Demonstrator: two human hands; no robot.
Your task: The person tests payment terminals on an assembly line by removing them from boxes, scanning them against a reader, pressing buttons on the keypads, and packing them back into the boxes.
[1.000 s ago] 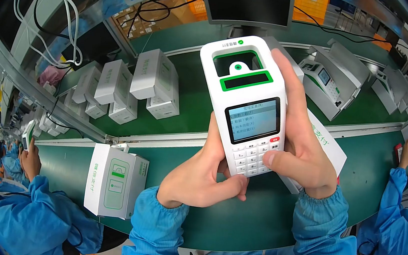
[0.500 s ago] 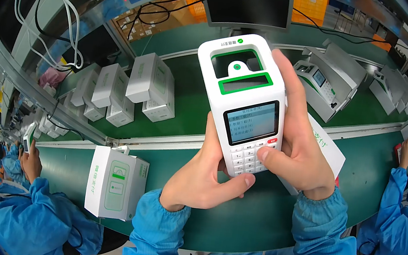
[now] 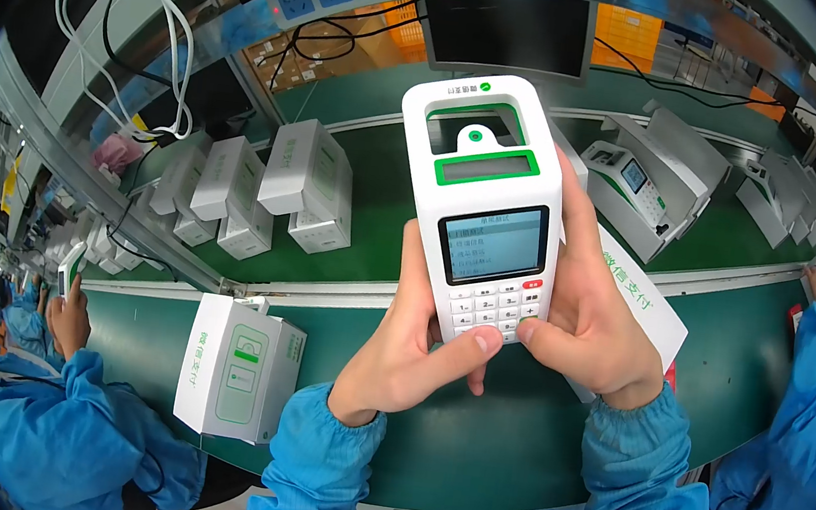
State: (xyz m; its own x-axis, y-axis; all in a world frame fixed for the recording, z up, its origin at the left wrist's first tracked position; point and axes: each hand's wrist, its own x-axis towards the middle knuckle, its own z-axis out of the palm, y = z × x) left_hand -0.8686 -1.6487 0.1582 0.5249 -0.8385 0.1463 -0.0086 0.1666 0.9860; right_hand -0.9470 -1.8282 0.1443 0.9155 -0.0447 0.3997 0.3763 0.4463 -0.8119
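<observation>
A white and green payment terminal (image 3: 485,178) is held up in front of me, its lit screen showing a menu with one highlighted line. My left hand (image 3: 416,357) is closed around its lower left side, thumb on the bottom keys. Around the lower right side wraps my right hand (image 3: 601,327), its thumb on the keypad's right edge. Some lower keys are hidden by the thumbs. Behind my right hand lies a white box (image 3: 640,297) with green print, partly covered. Another white box (image 3: 239,372) stands on the green bench to my left.
Several white boxes (image 3: 310,183) stand on the green conveyor (image 3: 384,197). An opened box holding a terminal (image 3: 628,174) lies at the right. A monitor (image 3: 509,33) stands behind. Workers in blue sleeves (image 3: 77,419) sit on both sides, holding devices.
My right thumb has moved from the upper keys down to the keypad's lower right. My left thumb has come onto the bottom keys. The screen menu differs, and the terminal sits slightly more upright.
</observation>
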